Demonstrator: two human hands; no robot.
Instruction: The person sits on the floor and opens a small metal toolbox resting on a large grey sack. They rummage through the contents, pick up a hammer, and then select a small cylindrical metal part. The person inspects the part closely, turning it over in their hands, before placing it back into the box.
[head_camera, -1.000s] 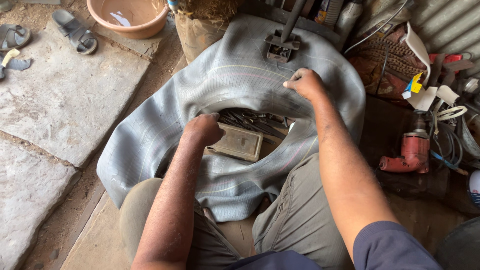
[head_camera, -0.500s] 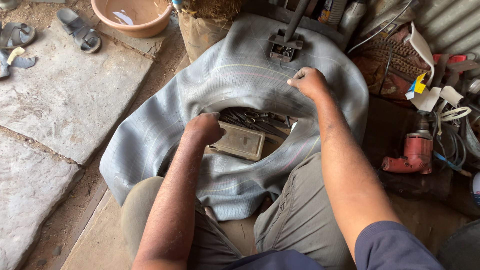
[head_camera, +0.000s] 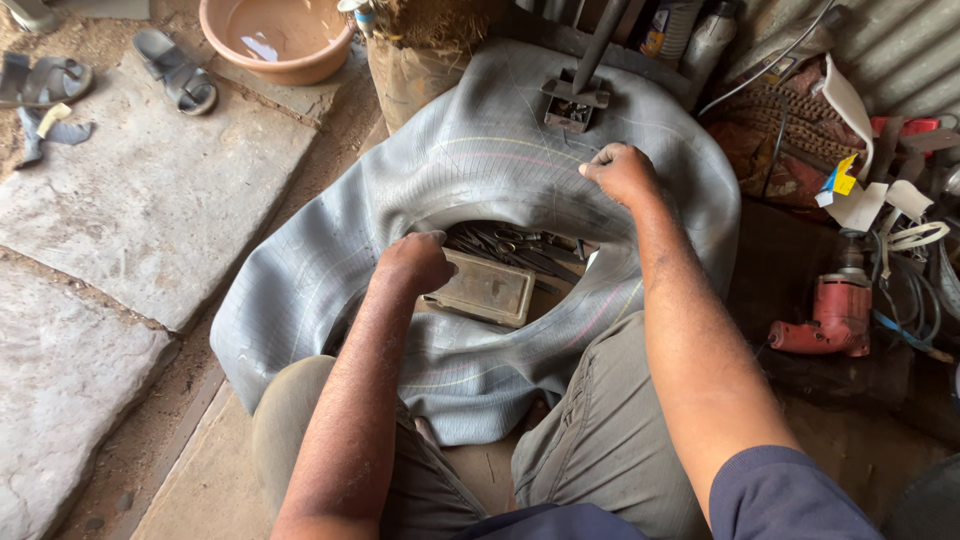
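— What is lying under the hands?

— One big grey rubber inner tube (head_camera: 480, 170), limp and creased, with fine ribs and faint coloured chalk lines running round it. It is draping over the person's knees and spreading away from both hands toward a metal clamp (head_camera: 573, 105).

— And the hands themselves?

— Two, both bare. The left hand (head_camera: 413, 262) is curling into a fist, fingers together, pressing on the tube's inner edge. The right hand (head_camera: 622, 172) is bunching closed on the tube's upper surface, just below the clamp; whether it is pinching something small I cannot tell (the fingers are folding under and hiding it).

— What is showing through the hole?

— Just right of the left hand, one flat rectangular tin box (head_camera: 485, 290), dull and scuffed. Beyond it a heap of dark metal hand tools (head_camera: 510, 248); they are overlapping too much to count.

— Further out?

— Well right of the right hand, one red power drill (head_camera: 825, 320) is lying on dark ground, next to a tangle of cables (head_camera: 915, 300) that is hard to sort out. Far up-left of the left hand, one round pinkish plastic basin (head_camera: 280, 40) is being cut off by the top edge. Left of that, two grey sandals (head_camera: 175, 72), the second one partly out of frame. Flat stone slabs (head_camera: 140, 200), rough and dusty, are filling the left side.
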